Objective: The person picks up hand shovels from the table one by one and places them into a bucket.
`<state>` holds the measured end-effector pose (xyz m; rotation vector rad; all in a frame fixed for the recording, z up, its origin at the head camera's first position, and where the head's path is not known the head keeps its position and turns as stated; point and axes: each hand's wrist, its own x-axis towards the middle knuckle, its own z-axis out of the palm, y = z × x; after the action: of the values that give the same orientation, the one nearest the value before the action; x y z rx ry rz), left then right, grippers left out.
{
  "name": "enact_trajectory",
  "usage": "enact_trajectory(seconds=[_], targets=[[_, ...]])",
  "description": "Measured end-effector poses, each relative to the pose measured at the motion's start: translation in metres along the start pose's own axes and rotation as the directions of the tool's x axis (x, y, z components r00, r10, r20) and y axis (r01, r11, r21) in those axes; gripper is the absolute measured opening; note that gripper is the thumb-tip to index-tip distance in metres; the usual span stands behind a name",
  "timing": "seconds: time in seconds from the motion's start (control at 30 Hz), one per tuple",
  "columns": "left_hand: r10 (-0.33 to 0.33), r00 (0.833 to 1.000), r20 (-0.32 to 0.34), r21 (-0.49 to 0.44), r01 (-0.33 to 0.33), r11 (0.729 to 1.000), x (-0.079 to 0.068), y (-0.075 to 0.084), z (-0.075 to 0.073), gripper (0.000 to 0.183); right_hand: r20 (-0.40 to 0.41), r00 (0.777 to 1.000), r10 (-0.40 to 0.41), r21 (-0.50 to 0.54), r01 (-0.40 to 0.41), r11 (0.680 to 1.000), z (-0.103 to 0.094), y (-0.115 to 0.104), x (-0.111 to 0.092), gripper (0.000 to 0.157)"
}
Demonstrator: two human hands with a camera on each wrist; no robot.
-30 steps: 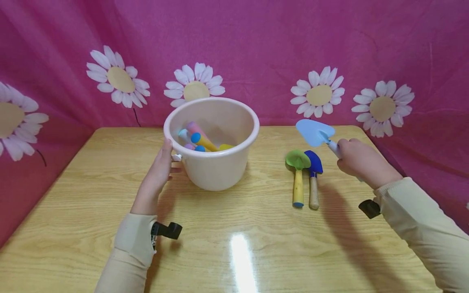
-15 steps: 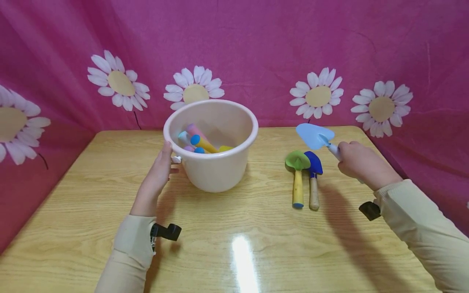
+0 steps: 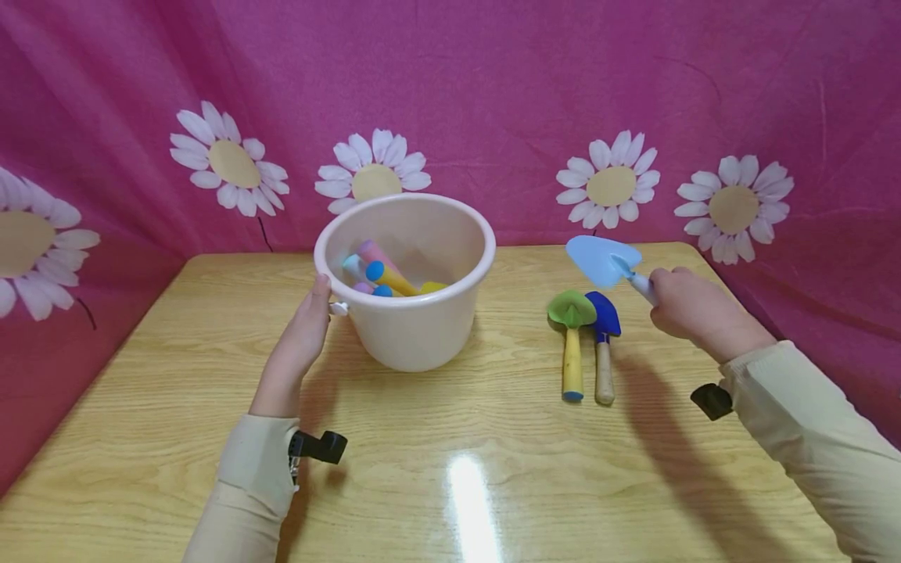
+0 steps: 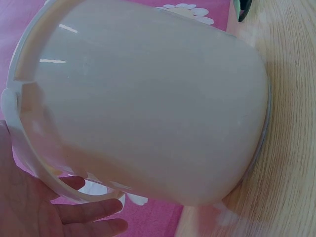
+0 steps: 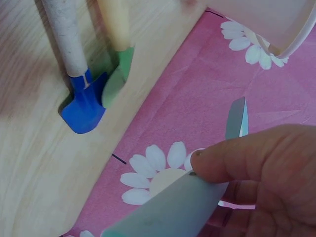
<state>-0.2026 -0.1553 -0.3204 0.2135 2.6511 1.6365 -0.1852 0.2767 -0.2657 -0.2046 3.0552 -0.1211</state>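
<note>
A pale pink bucket (image 3: pixel 415 332) stands on the table, with several colourful toy handles (image 3: pixel 387 275) lying inside. My left hand (image 3: pixel 292 352) is at its left side, thumb against the rim. In the left wrist view the fingers (image 4: pixel 94 211) are nearly straight, around the bucket's lowered carrying handle (image 4: pixel 37 163). On the right, my right hand (image 3: pixel 693 309) grips a light blue toy trowel (image 3: pixel 601 258) by its pale handle, blade raised and pointing left. Its handle end (image 5: pixel 168 210) faces the right wrist camera. Below the blade lie a green toy scoop (image 3: pixel 572 344) and a blue toy shovel (image 3: pixel 604 344).
A pink cloth (image 3: pixel 486 94) printed with large daisies hangs behind the wooden table (image 3: pixel 394 469) and along both sides. The scoop and shovel lie side by side right of the bucket. Light reflects off the table's front middle.
The view has shifted slightly, so the scene sits a little lower. Both hands stay nearly where they were, and the trowel remains held up on the right.
</note>
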Motion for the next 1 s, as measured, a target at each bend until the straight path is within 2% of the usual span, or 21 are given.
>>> enact_trajectory(seconds=[0.27, 0.5, 0.67, 1.0], targets=[[0.005, 1.0, 0.011, -0.032, -0.005, 0.999, -0.001, 0.002, 0.001, 0.064, -0.039, 0.999, -0.038, -0.03, 0.037, 0.999, -0.014, -0.008, 0.004, 0.019], [0.007, 1.0, 0.012, -0.038, -0.006, 0.999, -0.001, 0.002, 0.001, 0.065, -0.127, 0.987, -0.102, -0.078, 0.093, 0.993, -0.027, -0.023, 0.007, 0.011], [0.006, 1.0, 0.009, -0.036, -0.005, 0.999, 0.001, 0.0, 0.002, 0.067, -0.091, 0.994, -0.067, -0.063, 0.061, 0.996, -0.036, -0.039, 0.008, 0.018], [-0.008, 1.0, 0.009, -0.05, 0.009, 0.999, 0.001, 0.0, 0.003, 0.068, -0.061, 0.995, -0.073, -0.079, 0.068, 0.995, -0.046, -0.068, 0.011, 0.023]])
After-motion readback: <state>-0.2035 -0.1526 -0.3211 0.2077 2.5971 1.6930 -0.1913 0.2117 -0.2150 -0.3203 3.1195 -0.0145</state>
